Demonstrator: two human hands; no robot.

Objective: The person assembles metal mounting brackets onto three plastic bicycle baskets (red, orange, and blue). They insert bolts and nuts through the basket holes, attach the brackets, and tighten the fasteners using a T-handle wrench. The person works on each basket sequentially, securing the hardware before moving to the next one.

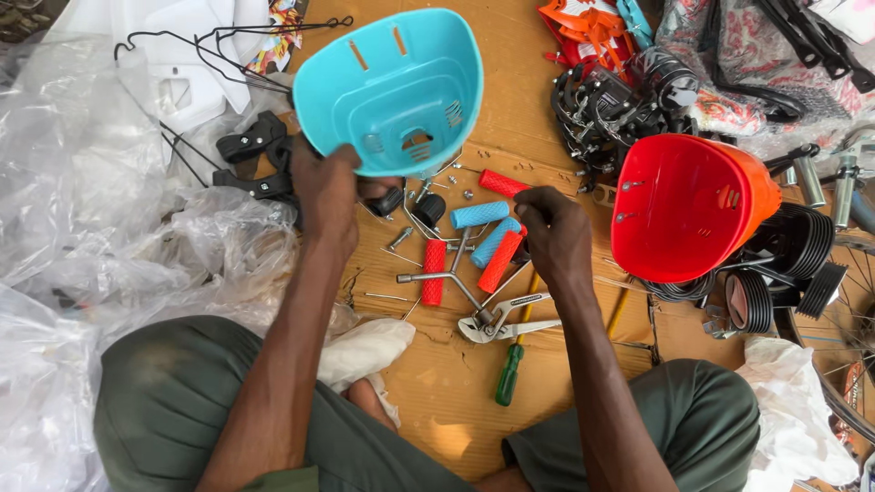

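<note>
- The left hand (325, 187) is gripping the blue basket (394, 88) by its lower rim, tilting it up.
- The right hand (553, 230) is pinching closed on something too small to tell, just right of the basket, above the pliers (504, 319).
- A red basket (682, 208) is lying further right.

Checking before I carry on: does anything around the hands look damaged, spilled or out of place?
Nothing looks damaged. Small screws and bolts lie loose on the cardboard among the handlebar grips below the blue basket that the left hand holds tilted.
</note>
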